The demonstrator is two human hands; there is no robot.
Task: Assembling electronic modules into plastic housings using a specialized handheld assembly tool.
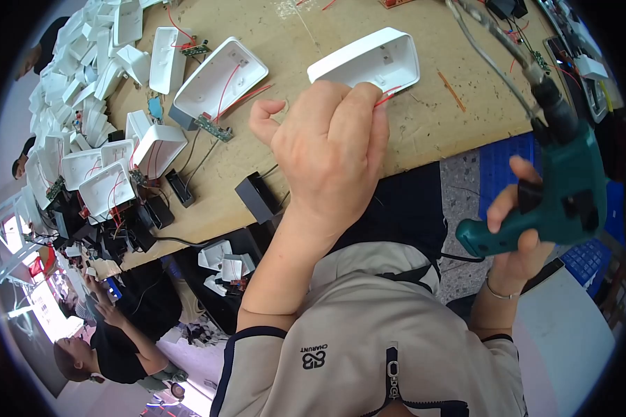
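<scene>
Wire (pixel 388 96) — thin, red — pinched by left grip (pixel 332 142); right grip (pixel 526 254) clasps teal plastic tool (pixel 572 181).

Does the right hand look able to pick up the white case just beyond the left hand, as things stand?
Probably not: the right hand is wrapped around a green drill, and the left hand partly covers the near edge of the white case in this view.

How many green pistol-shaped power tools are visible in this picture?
1: the green power tool, held in the right hand at the right side of the view. Another could be hidden among the clutter on the table, but none shows.
</scene>
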